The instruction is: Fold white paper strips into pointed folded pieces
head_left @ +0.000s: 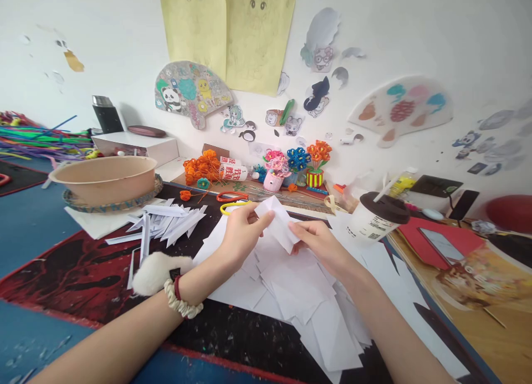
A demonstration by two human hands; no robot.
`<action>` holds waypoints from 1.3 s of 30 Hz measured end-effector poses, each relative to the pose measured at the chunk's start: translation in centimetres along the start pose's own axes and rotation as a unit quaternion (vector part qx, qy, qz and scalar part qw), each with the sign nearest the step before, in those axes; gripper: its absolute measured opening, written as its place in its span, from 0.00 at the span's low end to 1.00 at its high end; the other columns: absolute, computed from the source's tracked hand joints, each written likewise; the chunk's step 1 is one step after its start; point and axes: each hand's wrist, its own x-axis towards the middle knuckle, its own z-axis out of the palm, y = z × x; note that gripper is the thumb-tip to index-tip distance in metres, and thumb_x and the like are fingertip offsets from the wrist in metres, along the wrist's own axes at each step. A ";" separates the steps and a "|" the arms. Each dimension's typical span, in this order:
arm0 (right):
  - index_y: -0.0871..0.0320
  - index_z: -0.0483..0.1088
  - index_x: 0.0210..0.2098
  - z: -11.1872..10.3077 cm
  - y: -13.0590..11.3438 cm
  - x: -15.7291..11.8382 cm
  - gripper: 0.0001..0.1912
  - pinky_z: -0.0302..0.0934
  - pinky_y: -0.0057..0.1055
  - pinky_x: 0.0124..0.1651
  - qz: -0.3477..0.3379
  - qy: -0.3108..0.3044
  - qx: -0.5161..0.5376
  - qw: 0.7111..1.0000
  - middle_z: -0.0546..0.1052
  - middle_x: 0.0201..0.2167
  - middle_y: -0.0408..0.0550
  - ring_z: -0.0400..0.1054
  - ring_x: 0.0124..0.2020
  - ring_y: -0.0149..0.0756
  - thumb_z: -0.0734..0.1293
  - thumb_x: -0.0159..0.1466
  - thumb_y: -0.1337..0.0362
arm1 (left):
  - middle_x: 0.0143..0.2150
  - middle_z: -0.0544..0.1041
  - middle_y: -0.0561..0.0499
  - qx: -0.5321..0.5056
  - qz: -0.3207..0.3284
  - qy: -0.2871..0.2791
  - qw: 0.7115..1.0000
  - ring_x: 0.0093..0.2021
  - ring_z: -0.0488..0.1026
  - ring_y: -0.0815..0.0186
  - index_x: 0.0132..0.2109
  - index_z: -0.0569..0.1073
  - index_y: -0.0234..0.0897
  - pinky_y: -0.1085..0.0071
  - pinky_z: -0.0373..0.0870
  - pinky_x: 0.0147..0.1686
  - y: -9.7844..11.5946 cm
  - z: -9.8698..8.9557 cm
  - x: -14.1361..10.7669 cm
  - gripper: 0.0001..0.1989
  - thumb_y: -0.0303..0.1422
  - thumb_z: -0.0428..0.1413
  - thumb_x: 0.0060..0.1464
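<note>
Head view: we hold one small white paper [279, 224] up over a messy heap of white sheets [297, 295]. Our left hand [245, 229] pinches its left side, with the thumb on top and the fingers nearly closed. Our right hand [313, 240] pinches its lower right side, and those fingers are nearly closed too. We can see fold lines in the paper, and it tips a bit to one side. A cream hair band [185, 305] goes around our left wrist, and a fluffy white thing [152, 273] lies just beside our left arm.

Over to the left, we have a pile of thin folded paper strips [170, 223] on the dark red and black mat [83, 281]. Behind the strips sits a big pinkish bowl [103, 179]. Past our hands we see a yellow loop handle [228, 209], then orange flowers [203, 167] and a striped pot [315, 178] near the wall. To our right, a white cup [372, 222] with a brown lid and a straw stands on the table.
</note>
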 end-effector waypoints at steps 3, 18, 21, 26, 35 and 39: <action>0.60 0.77 0.35 0.0 -0.1 0.1 0.17 0.59 0.29 0.30 -0.018 0.040 0.019 0.999 0.77 0.30 0.47 0.67 0.29 0.33 0.68 0.59 0.51 | 0.18 0.63 0.58 -0.009 -0.016 -0.017 1.000 0.20 0.60 0.72 0.26 0.66 0.36 0.76 0.55 0.20 0.3 0.1 -0.1 0.13 0.39 0.57 0.50; 0.59 0.76 0.39 -0.3 0.0 0.2 0.20 0.61 0.31 0.30 -0.047 0.174 0.080 0.980 0.77 0.32 0.49 0.67 0.31 0.37 0.74 0.52 0.53 | 0.19 0.63 0.58 -0.045 -0.041 -0.092 0.994 0.20 0.58 0.73 0.24 0.65 0.35 0.75 0.54 0.22 0.5 0.2 -0.4 0.14 0.39 0.57 0.50; 0.59 0.76 0.36 -0.7 0.1 0.3 0.18 0.60 0.30 0.29 -0.063 0.190 0.088 0.976 0.77 0.32 0.48 0.66 0.30 0.35 0.75 0.52 0.53 | 0.20 0.62 0.58 0.004 -0.042 -0.116 0.992 0.21 0.59 0.72 0.24 0.64 0.36 0.76 0.53 0.21 0.2 0.2 -0.4 0.14 0.39 0.56 0.50; 0.58 0.76 0.38 -1.0 0.2 0.5 0.18 0.62 0.31 0.32 -0.077 0.197 0.090 0.973 0.77 0.33 0.47 0.66 0.32 0.35 0.74 0.52 0.53 | 0.21 0.63 0.57 0.077 -0.018 -0.175 0.981 0.22 0.60 0.71 0.24 0.65 0.36 0.75 0.53 0.22 -0.2 0.1 -0.2 0.13 0.38 0.53 0.51; 0.59 0.76 0.26 0.1 -0.2 0.1 0.13 0.58 0.32 0.32 -0.057 0.125 0.034 0.990 0.75 0.24 0.45 0.65 0.28 0.35 0.73 0.53 0.54 | 0.26 0.72 0.54 0.159 0.061 -0.198 0.965 0.27 0.65 0.67 0.29 0.72 0.36 0.73 0.59 0.27 -1.0 0.5 -0.7 0.11 0.39 0.56 0.51; 0.60 0.77 0.28 0.0 -0.2 0.1 0.16 0.59 0.33 0.32 -0.046 0.120 0.023 0.991 0.76 0.26 0.48 0.66 0.29 0.38 0.72 0.54 0.51 | 0.35 0.77 0.49 0.157 0.099 -0.103 0.977 0.30 0.70 0.66 0.36 0.74 0.37 0.72 0.64 0.30 0.4 0.3 -0.1 0.10 0.36 0.51 0.57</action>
